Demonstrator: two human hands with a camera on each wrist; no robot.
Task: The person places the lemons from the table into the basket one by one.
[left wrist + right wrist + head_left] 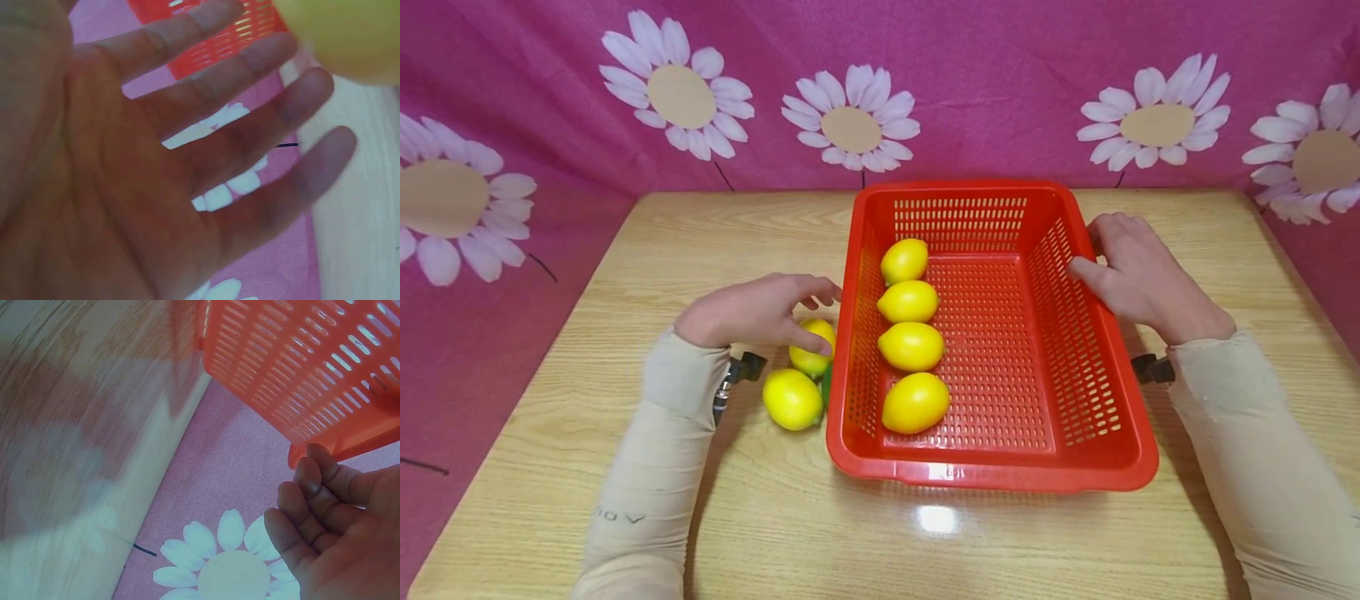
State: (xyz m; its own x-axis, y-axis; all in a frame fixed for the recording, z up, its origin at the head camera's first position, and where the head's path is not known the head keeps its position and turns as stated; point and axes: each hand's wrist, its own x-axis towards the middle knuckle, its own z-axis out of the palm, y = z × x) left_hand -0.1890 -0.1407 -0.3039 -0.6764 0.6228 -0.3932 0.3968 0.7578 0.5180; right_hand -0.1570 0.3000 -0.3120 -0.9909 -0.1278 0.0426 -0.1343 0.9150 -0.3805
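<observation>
A red plastic basket (pixel 992 473) with slotted walls stands on the table. Several yellow lemons (pixel 912 347) lie in a row along its left inner wall. My right hand (pixel 1138 271) grips the basket's right rim, its thumb over the edge; the right wrist view has its curled fingers (pixel 306 519) at the rim's outer side. Left of the basket, my left hand (pixel 760 310) hovers over a lemon (pixel 812 346), partly covering it. Its fingers (pixel 250 144) are spread and hold nothing in the left wrist view. Another lemon (pixel 792 400) lies nearer the front.
A green thing (pixel 827 385), mostly hidden by the basket's left rim, lies beside the loose lemons. The wooden table (pixel 760 533) ends at the back against a pink cloth (pixel 985 92) with white flowers.
</observation>
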